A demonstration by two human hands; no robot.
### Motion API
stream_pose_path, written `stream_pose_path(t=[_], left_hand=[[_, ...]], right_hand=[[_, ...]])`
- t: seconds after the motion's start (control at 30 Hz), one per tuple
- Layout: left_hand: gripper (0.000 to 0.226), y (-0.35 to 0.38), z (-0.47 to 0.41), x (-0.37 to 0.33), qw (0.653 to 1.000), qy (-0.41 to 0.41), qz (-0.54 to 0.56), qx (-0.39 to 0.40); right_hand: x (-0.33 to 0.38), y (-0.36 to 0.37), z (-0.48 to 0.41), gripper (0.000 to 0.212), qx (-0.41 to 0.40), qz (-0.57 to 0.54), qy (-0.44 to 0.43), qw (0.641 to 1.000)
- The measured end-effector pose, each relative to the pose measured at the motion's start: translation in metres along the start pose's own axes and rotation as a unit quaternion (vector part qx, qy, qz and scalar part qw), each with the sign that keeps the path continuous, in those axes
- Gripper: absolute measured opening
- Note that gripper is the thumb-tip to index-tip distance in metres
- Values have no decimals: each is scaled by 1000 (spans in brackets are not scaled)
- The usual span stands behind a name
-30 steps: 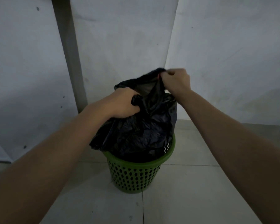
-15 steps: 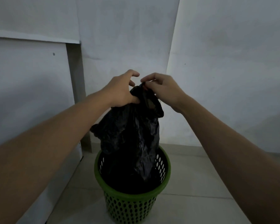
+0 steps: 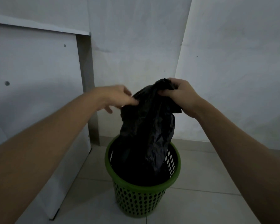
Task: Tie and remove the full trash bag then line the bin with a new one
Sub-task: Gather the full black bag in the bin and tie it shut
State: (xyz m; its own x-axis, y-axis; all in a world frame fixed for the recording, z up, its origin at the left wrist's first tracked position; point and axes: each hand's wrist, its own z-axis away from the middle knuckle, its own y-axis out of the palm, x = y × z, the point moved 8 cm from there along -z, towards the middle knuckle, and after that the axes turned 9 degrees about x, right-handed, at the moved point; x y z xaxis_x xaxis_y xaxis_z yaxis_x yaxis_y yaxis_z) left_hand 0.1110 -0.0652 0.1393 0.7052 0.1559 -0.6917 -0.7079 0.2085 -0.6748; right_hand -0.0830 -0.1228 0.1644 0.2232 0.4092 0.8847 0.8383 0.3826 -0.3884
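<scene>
The green bin is sitting on the tiles with the black trash bag sticking up out of it, its bottom part down inside. Above the bin, the right hand is bunching the bag's neck in curled fingers. The left hand, fingers loose and spread, is just touching the bag's side. I'm not seeing a knot yet. My worry is one hand's doing all the holding, so the neck could slip open, or the light bin could lift along with the bag.
</scene>
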Motion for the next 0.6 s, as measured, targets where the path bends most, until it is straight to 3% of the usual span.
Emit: stream_pose_path(t=[0.1, 0.17, 0.23, 0.33, 0.4, 0.43, 0.53, 0.6], left_hand=[[43, 44, 4, 11, 981, -33, 70, 175], [33, 44, -2, 11, 982, -18, 106, 154], [36, 32, -6, 13, 994, -21, 20, 102], [75, 26, 0, 18, 987, -47, -24, 152], [106, 26, 4, 22, 980, -48, 39, 192], [110, 25, 0, 26, 976, -53, 100, 188], [77, 29, -16, 34, 938, -40, 323, 115], [38, 40, -22, 33, 934, -23, 345, 86]], right_hand=[[8, 5, -5, 18, -8, -40, -26, 999], [14, 10, -5, 25, 1, -59, -45, 997], [18, 11, -4, 28, 9, -67, -59, 996], [17, 7, -2, 30, 6, -75, -65, 995], [14, 3, -1, 30, -1, -84, -63, 994], [13, 2, -1, 30, -3, -86, -62, 994], [14, 9, -1, 28, 8, -84, -63, 994], [18, 17, -1, 29, 30, -60, -68, 995]])
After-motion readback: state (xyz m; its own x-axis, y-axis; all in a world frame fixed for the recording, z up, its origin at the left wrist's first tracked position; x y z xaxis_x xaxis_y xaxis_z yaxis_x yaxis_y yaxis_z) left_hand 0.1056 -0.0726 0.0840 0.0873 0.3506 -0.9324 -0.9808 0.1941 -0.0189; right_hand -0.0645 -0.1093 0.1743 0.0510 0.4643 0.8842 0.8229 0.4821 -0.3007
